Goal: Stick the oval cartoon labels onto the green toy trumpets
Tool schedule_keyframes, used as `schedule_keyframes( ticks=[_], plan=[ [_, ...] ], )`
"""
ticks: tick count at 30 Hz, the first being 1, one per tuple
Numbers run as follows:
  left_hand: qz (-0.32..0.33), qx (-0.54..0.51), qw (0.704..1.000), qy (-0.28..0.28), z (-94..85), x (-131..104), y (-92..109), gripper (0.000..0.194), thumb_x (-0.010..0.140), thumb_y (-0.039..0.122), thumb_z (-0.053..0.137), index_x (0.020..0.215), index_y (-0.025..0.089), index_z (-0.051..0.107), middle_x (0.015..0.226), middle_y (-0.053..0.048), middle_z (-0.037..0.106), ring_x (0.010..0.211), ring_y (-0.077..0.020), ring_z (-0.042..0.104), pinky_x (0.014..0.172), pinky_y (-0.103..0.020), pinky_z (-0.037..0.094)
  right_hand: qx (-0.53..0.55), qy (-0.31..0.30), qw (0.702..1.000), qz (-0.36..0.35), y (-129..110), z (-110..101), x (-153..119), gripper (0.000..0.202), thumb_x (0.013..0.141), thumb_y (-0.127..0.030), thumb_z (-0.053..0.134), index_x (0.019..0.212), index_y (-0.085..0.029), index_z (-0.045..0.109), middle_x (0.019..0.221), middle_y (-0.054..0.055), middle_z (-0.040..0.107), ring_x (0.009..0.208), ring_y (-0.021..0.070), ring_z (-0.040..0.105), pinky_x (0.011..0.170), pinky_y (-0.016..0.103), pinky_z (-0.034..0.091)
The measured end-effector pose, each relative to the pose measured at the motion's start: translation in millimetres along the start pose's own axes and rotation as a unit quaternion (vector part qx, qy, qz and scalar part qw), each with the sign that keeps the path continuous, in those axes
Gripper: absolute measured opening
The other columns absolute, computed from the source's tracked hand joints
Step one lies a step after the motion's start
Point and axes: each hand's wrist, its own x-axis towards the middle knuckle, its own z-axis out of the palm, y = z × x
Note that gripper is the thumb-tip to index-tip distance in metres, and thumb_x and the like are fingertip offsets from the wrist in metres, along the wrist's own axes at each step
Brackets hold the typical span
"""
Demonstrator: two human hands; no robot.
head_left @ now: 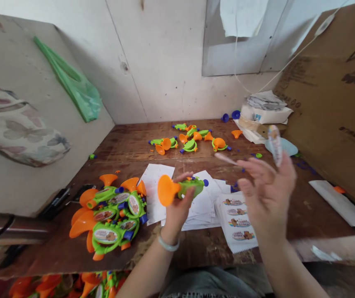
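My left hand, with a pale bracelet at the wrist, grips a green toy whose orange horn points left. My right hand is raised to the right of it, slightly blurred. An oval sticker stands at its index fingertip, and another thin pale piece extends from its other fingers. Below the right hand lies a stack of sticker sheets with printed ovals. White papers are spread beneath the toy. At the left is a pile of green and orange toys, several bearing oval stickers.
More toys lie at the back of the brown table. A metal flask stands at the left edge. Folded papers and a large cardboard box are at the right. Further toys sit below the front edge.
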Motion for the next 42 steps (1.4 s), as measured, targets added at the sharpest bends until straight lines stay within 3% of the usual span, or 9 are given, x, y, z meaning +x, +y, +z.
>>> schedule_keyframes(
  ticks=[2, 5, 8, 14, 20, 24, 29, 37, 42],
  plan=[
    [-0.085, -0.114, 0.988, 0.058, 1.4, -9, 12, 0.045, 0.105, 0.05, 0.055, 0.141, 0.023, 0.053, 0.141, -0.017, 0.069, 0.119, -0.0279, 0.074, 0.1, -0.048, 0.062, 0.044, 0.066, 0.995, 0.068, -1, -6, -3, 0.074, 0.096, -0.018, 0.072, 0.16, -0.035, 0.04, 0.116, 0.005, 0.072, 0.118, 0.0246, 0.069, 0.114, 0.052, 0.051],
    [-0.183, -0.279, 0.938, 0.091, 6.2, -18, 27, 0.054, 0.094, 0.051, 0.071, 0.138, 0.025, 0.054, 0.144, -0.016, 0.068, 0.12, -0.0298, 0.074, 0.097, -0.045, 0.063, 0.115, 0.021, 0.982, 0.147, 0, 1, -17, 0.07, 0.095, -0.019, 0.072, 0.157, -0.035, 0.043, 0.097, 0.0, 0.072, 0.089, 0.0183, 0.072, 0.086, 0.036, 0.063],
    [-0.169, -0.317, 0.931, 0.065, 10.8, -27, 35, 0.056, 0.09, 0.045, 0.069, 0.14, 0.026, 0.054, 0.146, -0.016, 0.066, 0.124, -0.0328, 0.072, 0.098, -0.047, 0.062, 0.15, -0.026, 0.971, 0.183, -3, 18, -36, 0.066, 0.094, -0.019, 0.071, 0.152, -0.035, 0.045, 0.09, -0.002, 0.071, 0.081, 0.0157, 0.072, 0.074, 0.029, 0.064],
    [-0.134, -0.323, 0.937, -0.008, 14.0, -42, 41, 0.065, 0.083, 0.042, 0.068, 0.145, 0.033, 0.048, 0.158, -0.012, 0.058, 0.135, -0.0377, 0.065, 0.103, -0.055, 0.061, 0.133, -0.035, 0.978, 0.156, -11, 28, -45, 0.066, 0.093, -0.016, 0.071, 0.149, -0.034, 0.044, 0.092, -0.002, 0.074, 0.079, 0.0148, 0.073, 0.068, 0.026, 0.064],
    [-0.118, -0.364, 0.924, 0.002, 18.3, -44, 46, 0.061, 0.077, 0.033, 0.077, 0.134, 0.032, 0.054, 0.151, -0.009, 0.063, 0.134, -0.0359, 0.066, 0.116, -0.057, 0.053, 0.117, -0.054, 0.981, 0.145, -14, 25, -43, 0.065, 0.094, -0.013, 0.069, 0.15, -0.033, 0.041, 0.093, -0.002, 0.074, 0.078, 0.0147, 0.074, 0.064, 0.024, 0.063],
    [-0.115, -0.348, 0.93, 0.006, 20.4, -44, 46, 0.06, 0.078, 0.038, 0.08, 0.132, 0.032, 0.054, 0.151, -0.009, 0.063, 0.138, -0.0369, 0.063, 0.119, -0.059, 0.05, 0.11, -0.063, 0.981, 0.146, -15, 24, -42, 0.066, 0.095, -0.013, 0.068, 0.151, -0.033, 0.04, 0.092, -0.003, 0.074, 0.082, 0.0154, 0.076, 0.067, 0.026, 0.065],
    [-0.118, -0.336, 0.935, 0.013, 21.7, -43, 46, 0.061, 0.079, 0.045, 0.081, 0.132, 0.031, 0.055, 0.152, -0.011, 0.062, 0.138, -0.0379, 0.062, 0.118, -0.059, 0.05, 0.12, -0.062, 0.98, 0.147, -14, 23, -40, 0.065, 0.094, -0.012, 0.069, 0.15, -0.032, 0.041, 0.092, -0.003, 0.074, 0.081, 0.0142, 0.076, 0.068, 0.024, 0.065],
    [-0.122, -0.393, 0.91, 0.052, 24.6, -43, 50, 0.052, 0.081, 0.033, 0.086, 0.127, 0.027, 0.063, 0.144, -0.011, 0.068, 0.134, -0.0322, 0.066, 0.116, -0.049, 0.053, 0.135, -0.048, 0.978, 0.153, -16, 27, -41, 0.065, 0.093, -0.011, 0.071, 0.147, -0.034, 0.045, 0.092, -0.004, 0.074, 0.082, 0.0137, 0.074, 0.066, 0.024, 0.063],
    [-0.129, -0.389, 0.908, 0.083, 28.3, -42, 48, 0.044, 0.085, 0.031, 0.086, 0.123, 0.028, 0.064, 0.137, -0.009, 0.071, 0.127, -0.0279, 0.07, 0.114, -0.046, 0.054, 0.09, -0.047, 0.99, 0.1, -13, 29, -43, 0.066, 0.095, -0.012, 0.07, 0.15, -0.033, 0.042, 0.093, -0.002, 0.074, 0.081, 0.0166, 0.074, 0.068, 0.03, 0.063]
  ],
)
